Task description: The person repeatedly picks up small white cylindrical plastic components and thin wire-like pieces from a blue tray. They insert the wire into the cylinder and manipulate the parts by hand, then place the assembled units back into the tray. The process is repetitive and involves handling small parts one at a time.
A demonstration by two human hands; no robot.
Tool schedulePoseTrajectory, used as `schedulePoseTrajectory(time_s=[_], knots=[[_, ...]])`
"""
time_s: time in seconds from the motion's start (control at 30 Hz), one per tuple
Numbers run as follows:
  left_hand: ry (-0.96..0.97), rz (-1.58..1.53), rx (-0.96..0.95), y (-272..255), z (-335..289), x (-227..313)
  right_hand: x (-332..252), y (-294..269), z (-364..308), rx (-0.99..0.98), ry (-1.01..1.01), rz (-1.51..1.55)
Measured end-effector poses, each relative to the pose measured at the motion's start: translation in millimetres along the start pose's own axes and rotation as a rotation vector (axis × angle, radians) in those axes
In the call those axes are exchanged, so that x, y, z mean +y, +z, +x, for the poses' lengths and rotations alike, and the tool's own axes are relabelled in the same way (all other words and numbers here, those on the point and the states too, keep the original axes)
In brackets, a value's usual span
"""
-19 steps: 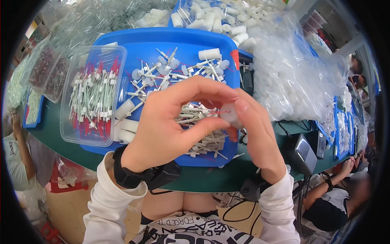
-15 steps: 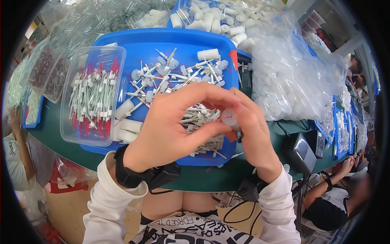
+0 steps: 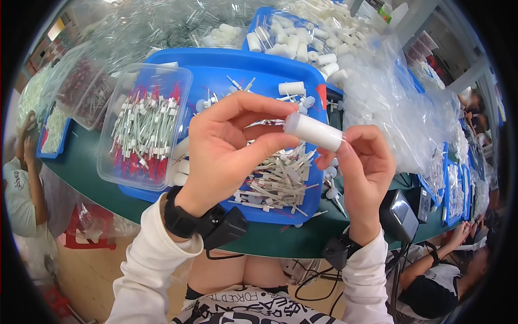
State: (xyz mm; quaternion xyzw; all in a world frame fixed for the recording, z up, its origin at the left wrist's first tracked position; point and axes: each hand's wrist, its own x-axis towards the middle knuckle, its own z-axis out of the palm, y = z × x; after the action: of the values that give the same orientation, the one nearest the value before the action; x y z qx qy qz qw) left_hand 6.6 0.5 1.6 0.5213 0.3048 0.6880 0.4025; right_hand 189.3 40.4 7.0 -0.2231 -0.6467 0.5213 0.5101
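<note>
A short white cylinder (image 3: 319, 133) with a translucent cap on its left end is held level above the blue tray (image 3: 216, 56). My left hand (image 3: 232, 143) pinches the capped end between thumb and fingers. At the other end, the thumb and fingers of my right hand (image 3: 369, 167) close on the cylinder. Something thin and shiny shows in the left palm, too small to name. Beneath the hands, the tray holds a heap of thin white rods (image 3: 278, 178), some with translucent discs and red threads.
A clear plastic box (image 3: 186, 105) of white rods with red ends overlaps the tray's left side. Behind lie white cylinders (image 3: 297, 46) and clear plastic tubes (image 3: 145, 32). To the right are a large clear bag (image 3: 383, 108) and a dark device (image 3: 400, 213). Other people sit at both sides.
The cylinder has turned from end-on to sideways, so its length now shows. My right hand has moved right and downward, farther from the left hand.
</note>
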Motion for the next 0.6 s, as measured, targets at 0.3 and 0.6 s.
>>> schedulePoseTrajectory(time_s=[0.3,0.6], knots=[[0.232,-0.067,0.029,-2.8,1.9,-1.8,13.2,9.5,3.6,-0.009,0.008,0.177],[0.409,0.205,0.673,-92.3,-183.0,156.8,28.5,-20.2,6.9,0.139,-0.037,0.024]])
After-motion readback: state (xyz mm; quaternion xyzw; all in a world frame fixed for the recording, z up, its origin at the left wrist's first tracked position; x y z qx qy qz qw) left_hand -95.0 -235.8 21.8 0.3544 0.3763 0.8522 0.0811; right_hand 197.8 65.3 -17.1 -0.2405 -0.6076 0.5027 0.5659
